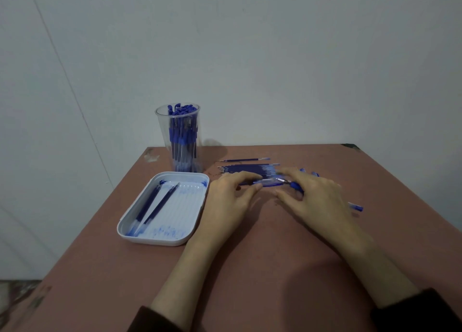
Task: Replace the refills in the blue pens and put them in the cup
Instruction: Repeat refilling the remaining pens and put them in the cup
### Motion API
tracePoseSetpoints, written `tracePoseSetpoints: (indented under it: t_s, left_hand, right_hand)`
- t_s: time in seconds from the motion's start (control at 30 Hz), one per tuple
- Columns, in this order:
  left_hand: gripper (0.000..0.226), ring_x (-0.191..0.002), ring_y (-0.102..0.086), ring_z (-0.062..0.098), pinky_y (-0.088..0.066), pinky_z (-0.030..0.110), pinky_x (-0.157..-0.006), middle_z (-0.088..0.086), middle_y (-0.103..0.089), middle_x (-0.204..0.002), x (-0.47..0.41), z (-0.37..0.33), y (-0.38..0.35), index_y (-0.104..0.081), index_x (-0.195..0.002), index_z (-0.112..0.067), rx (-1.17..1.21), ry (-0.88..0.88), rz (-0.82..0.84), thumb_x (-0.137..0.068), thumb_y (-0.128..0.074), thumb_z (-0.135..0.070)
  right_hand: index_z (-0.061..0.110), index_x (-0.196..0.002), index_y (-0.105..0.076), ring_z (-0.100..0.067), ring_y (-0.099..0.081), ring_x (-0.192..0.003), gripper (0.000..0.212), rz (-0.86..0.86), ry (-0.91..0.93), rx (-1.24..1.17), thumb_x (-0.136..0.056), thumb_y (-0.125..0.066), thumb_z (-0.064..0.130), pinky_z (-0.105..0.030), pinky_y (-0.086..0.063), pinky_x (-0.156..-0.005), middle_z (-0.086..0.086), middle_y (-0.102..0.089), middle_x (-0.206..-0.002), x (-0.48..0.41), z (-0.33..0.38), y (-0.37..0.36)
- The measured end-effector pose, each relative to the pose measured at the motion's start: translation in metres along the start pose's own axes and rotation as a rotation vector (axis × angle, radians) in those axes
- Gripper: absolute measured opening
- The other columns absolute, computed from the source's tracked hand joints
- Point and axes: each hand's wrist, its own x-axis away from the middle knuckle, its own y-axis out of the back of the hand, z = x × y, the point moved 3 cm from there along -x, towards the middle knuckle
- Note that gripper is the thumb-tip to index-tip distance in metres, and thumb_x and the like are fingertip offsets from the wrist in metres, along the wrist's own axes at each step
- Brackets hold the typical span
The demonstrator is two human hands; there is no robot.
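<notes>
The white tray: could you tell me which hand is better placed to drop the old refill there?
Left, probably: the tray lies beside the left hand, while the right hand sits beyond the pen, farther off.

The right grip [317, 194] hides most of the loose blue plastic pens [356, 207] behind it — the translucent blue pen barrel [267, 182] at its fingertips is blurred; dark sleeves [422, 314] run off-frame.

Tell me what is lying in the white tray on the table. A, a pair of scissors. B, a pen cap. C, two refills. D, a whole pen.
C: two dark blue refills lie side by side in the white tray, among blue ink smears.
</notes>
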Motion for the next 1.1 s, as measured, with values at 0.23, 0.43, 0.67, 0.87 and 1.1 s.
tracePoseSetpoints:
  t_s: [0.23, 0.43, 0.67, 0.87, 1.1]
  left_hand:
    - [0.015, -0.102, -0.048, 0.007, -0.036, 0.015, -0.088, -0.013, -0.067, -0.095, 0.003, -0.003, -0.008, -0.077, -0.089, -0.02, -0.141, -0.087, 0.272, -0.081, -0.071, -0.032]
    - [0.024, -0.111, -0.045, 0.003, -0.034, 0.016, -0.093, -0.016, -0.065, -0.11, 0.007, 0.001, -0.017, -0.076, -0.099, -0.022, -0.207, -0.118, 0.508, -0.084, -0.067, -0.038]
    - [0.028, -0.108, -0.065, 0.015, -0.049, 0.025, -0.09, 0.007, -0.071, -0.11, -0.001, 0.0, -0.015, -0.067, -0.117, -0.01, 0.736, 0.316, 0.251, -0.092, -0.059, -0.02]
    - [0.021, -0.106, -0.064, 0.019, -0.045, 0.035, -0.102, 0.006, -0.072, -0.104, 0.0, -0.006, -0.02, -0.073, -0.098, -0.013, 1.049, 0.429, 0.275, -0.084, -0.06, -0.019]
    - [0.016, -0.088, -0.068, 0.013, -0.051, 0.028, -0.09, 0.003, -0.073, -0.085, -0.001, -0.003, -0.022, -0.077, -0.079, -0.015, 1.091, 0.375, 0.17, -0.079, -0.061, -0.019]
  right_hand:
    - [0.02, -0.103, -0.053, -0.019, -0.061, -0.076, 0.015, -0.068, -0.127, -0.147, -0.089, -0.057, 0.016, -0.03, -0.039, -0.063, 0.005, -0.065, -0.085, -0.004, -0.016, 0.004]
    - [0.025, -0.095, -0.066, 0.007, -0.056, -0.075, 0.014, -0.225, -0.126, -0.512, -0.086, -0.064, 0.014, -0.003, -0.039, -0.065, 0.02, -0.06, -0.082, -0.005, -0.005, 0.017]
    - [0.019, -0.079, -0.071, -0.013, -0.034, -0.041, 0.026, 0.162, -0.337, -1.069, -0.095, -0.05, 0.019, -0.029, -0.019, -0.045, -0.006, -0.049, -0.054, -0.004, 0.009, 0.002]
    - [0.0, -0.065, -0.049, -0.012, -0.026, -0.039, 0.041, 0.461, -0.418, -1.244, -0.096, -0.042, 0.025, -0.027, -0.017, -0.042, 0.003, -0.041, -0.04, 0.0, 0.022, -0.004]
    - [-0.001, -0.081, -0.06, -0.007, -0.027, -0.039, 0.032, 0.305, -0.305, -1.175, -0.092, -0.049, 0.027, -0.022, -0.025, -0.042, 0.005, -0.046, -0.047, -0.002, 0.025, -0.008]
